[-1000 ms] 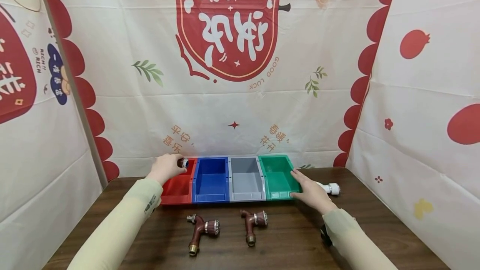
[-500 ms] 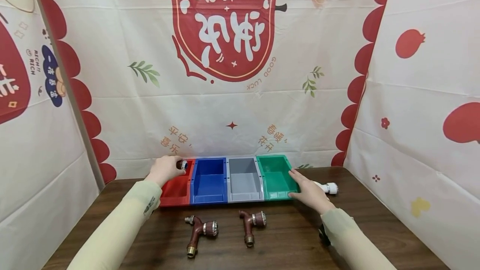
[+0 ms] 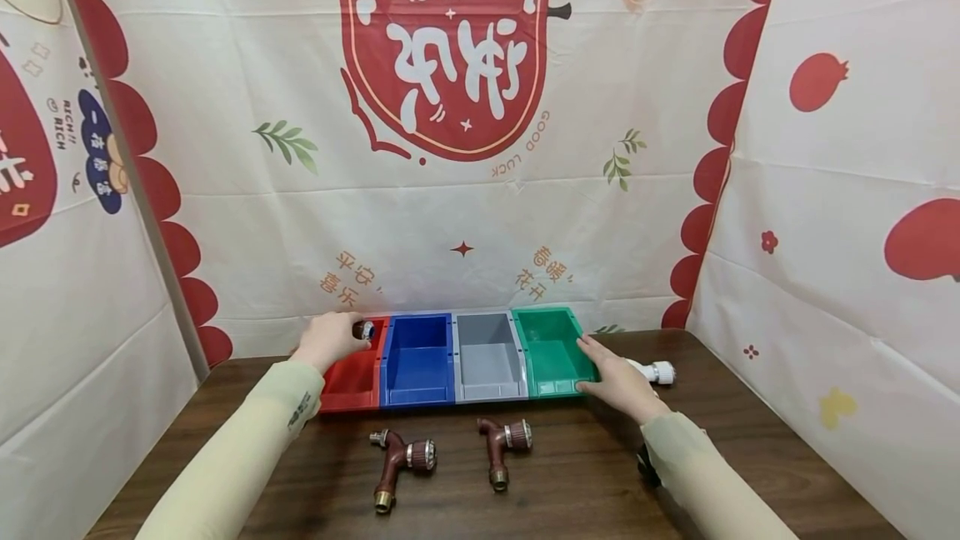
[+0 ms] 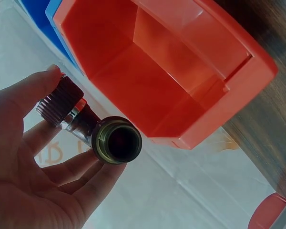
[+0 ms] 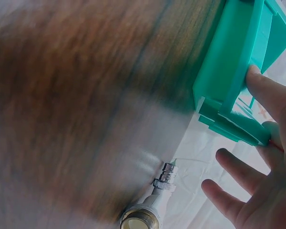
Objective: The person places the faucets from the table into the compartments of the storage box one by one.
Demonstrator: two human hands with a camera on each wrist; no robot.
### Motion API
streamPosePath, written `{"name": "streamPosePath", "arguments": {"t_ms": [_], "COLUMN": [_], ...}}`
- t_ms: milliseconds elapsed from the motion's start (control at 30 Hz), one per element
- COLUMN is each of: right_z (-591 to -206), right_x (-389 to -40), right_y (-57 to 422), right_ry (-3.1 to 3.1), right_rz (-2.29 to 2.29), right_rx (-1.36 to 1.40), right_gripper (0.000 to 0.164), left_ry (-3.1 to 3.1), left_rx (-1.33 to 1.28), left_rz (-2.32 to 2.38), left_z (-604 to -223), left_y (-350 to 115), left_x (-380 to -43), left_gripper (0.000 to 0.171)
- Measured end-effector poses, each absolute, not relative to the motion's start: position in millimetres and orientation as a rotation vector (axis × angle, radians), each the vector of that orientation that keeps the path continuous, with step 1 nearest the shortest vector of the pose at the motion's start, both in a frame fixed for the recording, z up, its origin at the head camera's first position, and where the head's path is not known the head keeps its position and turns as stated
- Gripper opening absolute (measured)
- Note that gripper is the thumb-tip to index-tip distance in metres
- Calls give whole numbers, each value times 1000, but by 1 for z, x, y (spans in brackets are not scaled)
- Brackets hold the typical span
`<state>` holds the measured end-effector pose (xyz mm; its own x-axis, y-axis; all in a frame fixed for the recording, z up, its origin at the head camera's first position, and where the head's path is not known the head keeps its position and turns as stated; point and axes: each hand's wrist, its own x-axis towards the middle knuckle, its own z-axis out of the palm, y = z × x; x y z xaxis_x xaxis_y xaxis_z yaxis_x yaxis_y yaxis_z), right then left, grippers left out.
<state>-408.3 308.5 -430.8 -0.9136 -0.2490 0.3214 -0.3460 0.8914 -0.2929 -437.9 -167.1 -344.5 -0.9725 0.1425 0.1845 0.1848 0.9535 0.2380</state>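
Note:
My left hand [image 3: 330, 340] pinches a dark brown tap [image 4: 64, 100] by its ribbed knob, at the left side of the red bin [image 3: 352, 382]. In the left wrist view the tap's round threaded end faces the camera, just outside the bin wall. My right hand [image 3: 621, 379] rests with spread fingers against the right side of the green bin [image 3: 555, 357]; in the right wrist view the thumb and index finger touch it. Two brown taps, a left one [image 3: 393, 469] and a right one [image 3: 497, 452], lie on the table before the bins.
A blue bin [image 3: 422, 357] and a grey bin [image 3: 491, 357] stand in a row between the red and green ones. Beyond my right hand lies a white tap [image 3: 662, 373] on the wooden table [image 3: 585, 482]. Printed cloth hangs behind and at both sides.
The head view has shifted slightly, so the whole scene sits a little further left than a second ago. Both hands keep their places at the bins.

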Motion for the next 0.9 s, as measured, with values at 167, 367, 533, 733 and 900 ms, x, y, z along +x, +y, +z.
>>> {"name": "streamPosePath", "arguments": {"t_ms": [167, 367, 533, 733, 900], "right_z": [-431, -429, -428, -428, -428], "right_x": [-408, -406, -406, -407, -406], "right_y": [308, 307, 307, 308, 307], "right_ry": [-2781, -2797, -2807, -2807, -2806], "right_rz": [505, 517, 515, 510, 513], "right_rx": [451, 439, 428, 431, 427], "right_gripper": [80, 81, 81, 81, 80], "left_ry": [-2939, -2944, -2953, -2968, -2968], "left_rx": [-260, -253, -241, -221, -209], "left_rz": [-369, -373, -379, -356, -369], "left_z": [-347, -350, -352, -354, -356], "left_y": [-167, -166, -166, -167, -168], "left_x": [-438, -440, -442, -442, -444], "left_gripper": [57, 58, 56, 55, 54]}}
